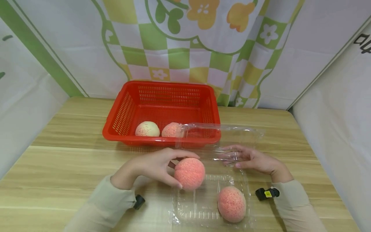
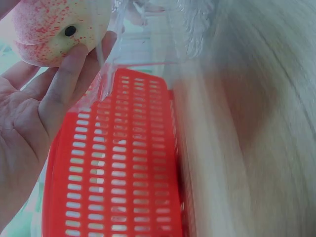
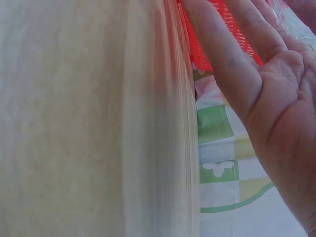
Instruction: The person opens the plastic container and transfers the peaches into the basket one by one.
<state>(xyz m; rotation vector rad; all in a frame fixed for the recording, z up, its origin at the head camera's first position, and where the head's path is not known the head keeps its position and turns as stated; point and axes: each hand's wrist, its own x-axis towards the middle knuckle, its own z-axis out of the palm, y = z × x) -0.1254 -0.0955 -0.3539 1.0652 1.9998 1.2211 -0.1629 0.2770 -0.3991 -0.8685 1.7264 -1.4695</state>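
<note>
In the head view my left hand (image 1: 157, 166) grips a pink peach (image 1: 189, 174), thumb below and fingers over the top, above the left part of a clear plastic clamshell box (image 1: 203, 206). The left wrist view shows that peach (image 2: 59, 29) from beneath, with a dark spot at its stem end. A second pink peach (image 1: 232, 204) lies in the box's right front corner. My right hand (image 1: 255, 160) is by the raised transparent lid (image 1: 220, 135), fingers extended behind or against the plastic; contact is hard to tell. In the right wrist view the right hand (image 3: 276, 89) looks loosely spread.
A red plastic basket (image 1: 171, 84) stands at the back of the wooden table (image 1: 72, 154). Inside it sit a pale peach (image 1: 147, 129) and a pinkish peach (image 1: 171, 129), the latter partly behind the lid. A checked curtain (image 1: 179, 58) hangs behind.
</note>
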